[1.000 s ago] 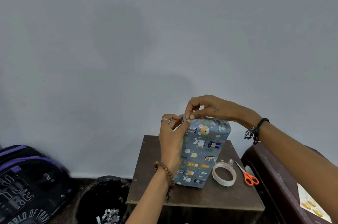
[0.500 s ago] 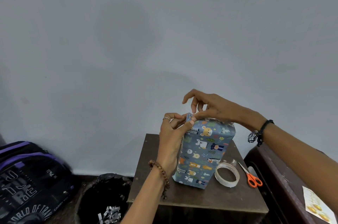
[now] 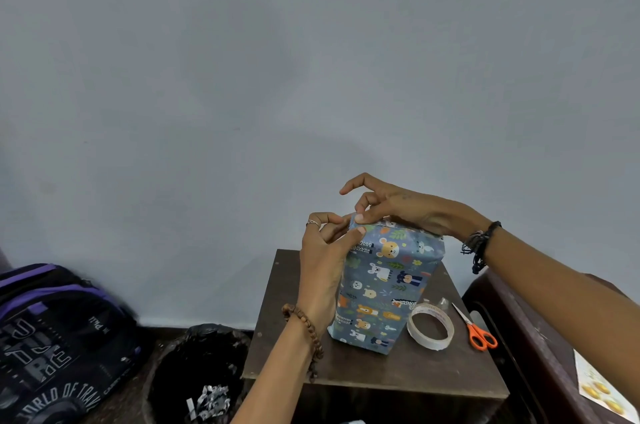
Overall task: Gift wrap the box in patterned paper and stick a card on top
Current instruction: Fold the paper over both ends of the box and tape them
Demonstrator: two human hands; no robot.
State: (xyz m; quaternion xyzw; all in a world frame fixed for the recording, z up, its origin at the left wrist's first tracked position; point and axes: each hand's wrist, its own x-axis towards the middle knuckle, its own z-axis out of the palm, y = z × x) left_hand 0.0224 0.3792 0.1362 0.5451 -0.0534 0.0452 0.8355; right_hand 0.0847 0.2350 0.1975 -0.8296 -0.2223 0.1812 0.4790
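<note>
A tall box [image 3: 384,285] wrapped in blue paper with cartoon animals stands upright on a small dark wooden table [image 3: 398,375]. My left hand [image 3: 323,264] lies against the box's left side and pinches the paper flap at the top left corner between thumb and fingers. My right hand [image 3: 391,205] reaches over the top of the box and pinches the same flap with thumb and middle finger, its index finger lifted. A pale card [image 3: 602,385] with yellow shapes lies on the dark surface at the far right.
A roll of clear tape [image 3: 430,326] and orange-handled scissors [image 3: 476,332] lie on the table right of the box. A black-lined bin [image 3: 197,378] with paper scraps stands on the floor at left, beside a black and purple backpack [image 3: 52,344]. A dark cabinet [image 3: 526,337] stands at right.
My right index finger has lifted off the box top while thumb and another finger keep pinching the flap. My left hand stays on the corner. The view has shifted slightly.
</note>
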